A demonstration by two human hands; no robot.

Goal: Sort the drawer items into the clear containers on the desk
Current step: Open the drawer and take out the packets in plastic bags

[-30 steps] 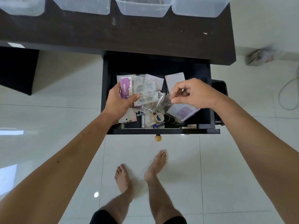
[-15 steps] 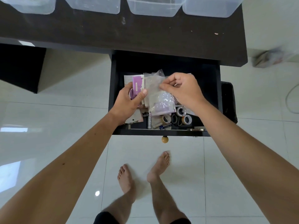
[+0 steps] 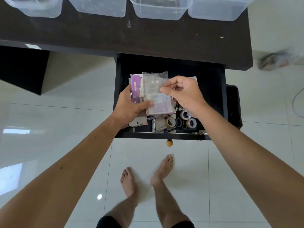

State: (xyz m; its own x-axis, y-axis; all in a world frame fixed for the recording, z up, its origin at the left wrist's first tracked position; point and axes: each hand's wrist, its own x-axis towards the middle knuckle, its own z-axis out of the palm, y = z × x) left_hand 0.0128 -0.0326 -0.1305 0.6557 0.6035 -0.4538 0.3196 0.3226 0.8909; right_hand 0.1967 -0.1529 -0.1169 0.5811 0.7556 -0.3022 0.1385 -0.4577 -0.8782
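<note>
The black drawer [image 3: 212, 89] hangs open below the dark desk [image 3: 125, 38]. Over it my left hand [image 3: 130, 106] grips a stack of clear and purple plastic packets [image 3: 153, 94] from below, thumb on top. At the stack's right edge my right hand [image 3: 184, 92] pinches the top clear packet. Tape rolls [image 3: 185, 115], batteries [image 3: 154, 125] and a pale card [image 3: 138, 123] lie on the drawer's floor near the front. Several clear containers [image 3: 158, 9] stand in a row along the desk's far side.
A round wooden knob [image 3: 169, 143] sticks out of the drawer's front. A black bin [image 3: 233, 106] stands right of the drawer. White tiled floor and my bare feet [image 3: 144, 176] are below. A blurred bundle [image 3: 276, 60] and a cable [image 3: 296, 102] lie at the far right.
My right hand carried a clear packet from the drawer's right side leftward onto the stack in my left hand. Tape rolls that it covered now show. The camera tilted slightly.
</note>
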